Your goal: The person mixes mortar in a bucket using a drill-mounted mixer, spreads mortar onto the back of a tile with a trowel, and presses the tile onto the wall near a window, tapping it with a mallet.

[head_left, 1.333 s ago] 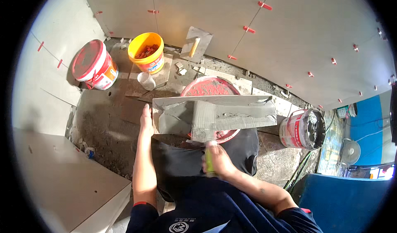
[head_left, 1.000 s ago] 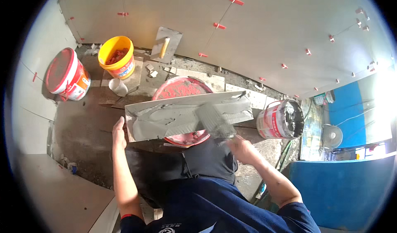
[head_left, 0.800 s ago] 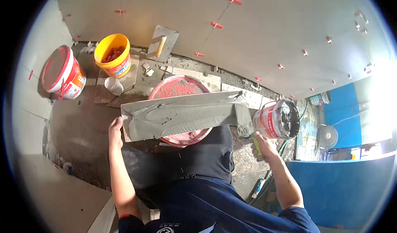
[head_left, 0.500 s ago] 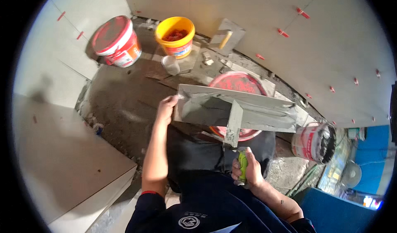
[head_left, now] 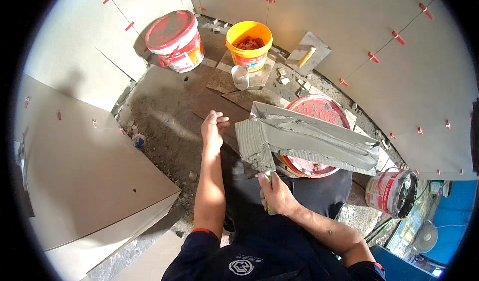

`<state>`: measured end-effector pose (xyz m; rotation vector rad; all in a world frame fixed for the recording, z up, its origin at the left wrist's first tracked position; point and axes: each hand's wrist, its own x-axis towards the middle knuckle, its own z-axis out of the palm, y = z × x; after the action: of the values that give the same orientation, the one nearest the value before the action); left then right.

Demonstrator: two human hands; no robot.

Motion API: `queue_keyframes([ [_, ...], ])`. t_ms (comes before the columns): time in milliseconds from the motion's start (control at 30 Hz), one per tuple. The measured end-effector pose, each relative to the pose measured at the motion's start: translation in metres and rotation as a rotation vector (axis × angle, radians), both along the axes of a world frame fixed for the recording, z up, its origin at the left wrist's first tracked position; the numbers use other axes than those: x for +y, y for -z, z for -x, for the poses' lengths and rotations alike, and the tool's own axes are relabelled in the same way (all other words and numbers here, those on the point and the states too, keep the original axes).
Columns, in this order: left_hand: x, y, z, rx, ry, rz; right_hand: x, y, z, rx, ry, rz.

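Observation:
A long tile strip [head_left: 324, 140] coated with grey mortar rests across a round, red-topped bucket [head_left: 327, 112] in front of me. My right hand [head_left: 279, 195] is closed round the green handle of a notched trowel [head_left: 253, 140]. The trowel's mortar-smeared blade lies over the strip's left end. Just left of that end, my left hand [head_left: 214, 130] hovers apart from the tile, empty, its fingers loosely bent and spread.
A red-and-white lidded bucket [head_left: 175, 40] and a yellow bucket [head_left: 249, 44] of red pieces stand at the back, near a white cup [head_left: 240, 77]. A spare trowel [head_left: 309, 52] leans by the wall. At right is a mortar-smeared bucket [head_left: 391, 192]; a large panel [head_left: 105, 176] occupies the left.
My left hand has let go of the strip's left end. The trowel in my right hand has moved left along the strip to that end. The whole view has shifted.

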<state>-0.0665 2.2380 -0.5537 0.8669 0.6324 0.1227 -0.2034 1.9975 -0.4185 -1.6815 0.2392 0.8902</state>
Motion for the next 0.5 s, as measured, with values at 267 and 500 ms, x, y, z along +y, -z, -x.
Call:
queue_keyframes([
  [267, 0.063, -0.013, 0.031, -0.189, -0.167, 0.007, 0.004, 0.011, -0.022, -0.219, -0.203, -0.007],
  [500, 0.072, -0.001, 0.045, -0.075, -0.181, 0.054, -0.018, -0.017, -0.055, -0.013, -0.234, -0.164],
])
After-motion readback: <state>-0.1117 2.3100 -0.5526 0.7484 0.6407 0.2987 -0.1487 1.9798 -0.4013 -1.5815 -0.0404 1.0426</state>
